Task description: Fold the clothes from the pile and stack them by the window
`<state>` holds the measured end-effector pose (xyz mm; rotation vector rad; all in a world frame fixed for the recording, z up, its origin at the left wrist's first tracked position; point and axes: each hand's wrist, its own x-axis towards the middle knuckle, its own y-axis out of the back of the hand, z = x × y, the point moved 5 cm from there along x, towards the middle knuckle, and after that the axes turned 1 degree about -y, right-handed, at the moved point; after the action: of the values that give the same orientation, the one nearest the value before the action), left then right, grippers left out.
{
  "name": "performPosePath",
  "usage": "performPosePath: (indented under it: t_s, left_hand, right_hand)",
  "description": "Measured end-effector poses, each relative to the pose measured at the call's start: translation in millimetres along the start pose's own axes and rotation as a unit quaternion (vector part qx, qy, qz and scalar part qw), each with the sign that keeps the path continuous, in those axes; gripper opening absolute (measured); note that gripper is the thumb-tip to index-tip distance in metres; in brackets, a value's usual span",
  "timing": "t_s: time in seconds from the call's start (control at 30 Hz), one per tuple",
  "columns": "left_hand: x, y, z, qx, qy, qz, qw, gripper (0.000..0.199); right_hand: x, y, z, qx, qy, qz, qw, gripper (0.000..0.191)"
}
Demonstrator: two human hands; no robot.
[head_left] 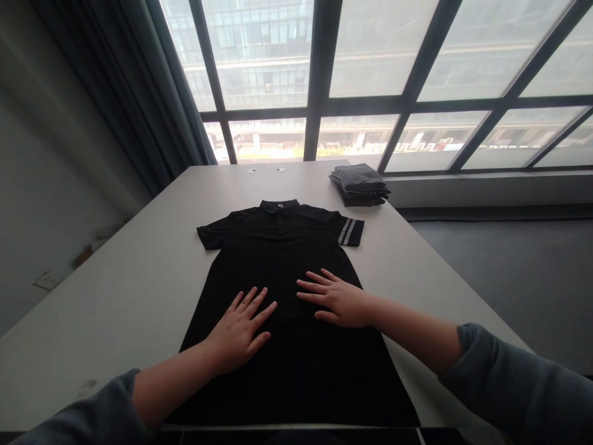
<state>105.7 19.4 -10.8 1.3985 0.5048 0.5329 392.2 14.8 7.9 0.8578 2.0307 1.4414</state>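
A black short-sleeved polo shirt (282, 259) lies spread out, front up, with its collar towards the window and its hem at the near table edge. Two grey stripes cross the sleeve on the right. My left hand (241, 330) rests flat on the left part of the shirt's body, fingers spread. On the right part, a little farther up, my right hand (338, 300) lies with its fingers apart, palm down on the cloth. Neither hand grips anything.
The shirt lies on a white table (125, 290). A stack of folded dark garments (360, 184) stands at the table's far right corner. Beyond the table are large windows, with a dark curtain (134, 80) on the left. Two small round fittings are set in the far tabletop.
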Motion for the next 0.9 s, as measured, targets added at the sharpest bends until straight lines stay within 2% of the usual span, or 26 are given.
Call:
performPosePath:
  t_s: [0.1,0.23,0.33,0.43,0.63,0.7,0.77,0.9]
  left_hand:
    - [-18,3.7,19,0.002,-0.054,0.004,0.999,0.070]
    - [-31,10.5,34,-0.006,-0.095,-0.025,0.995,0.070]
    - [-38,16.5,41,-0.020,-0.107,-0.036,0.993,0.071]
    - [-46,19.8,45,-0.032,-0.113,-0.039,0.992,0.071]
    - [-59,25.1,52,-0.043,-0.108,-0.054,0.992,0.067]
    - [-45,33.7,48,-0.055,-0.100,-0.040,0.993,0.056]
    - [-13,44.1,35,-0.060,-0.069,-0.015,0.996,0.045]
    - [93,54.8,-9,-0.004,0.026,0.043,0.999,0.054]
  right_hand:
    - [41,14,14,-0.011,0.025,0.026,0.999,0.068]
    - [118,25,51,-0.041,-0.027,0.047,0.998,0.073]
    - [155,21,74,-0.032,-0.066,0.039,0.997,0.070]
    - [161,17,89,-0.007,-0.066,0.047,0.997,0.064]
    - [127,12,109,-0.016,-0.066,0.038,0.997,0.066]
    - [117,11,108,-0.024,-0.063,0.029,0.997,0.067]
    - [110,9,103,-0.030,-0.053,0.027,0.998,0.066]
    - [104,10,94,-0.039,-0.051,0.029,0.997,0.062]
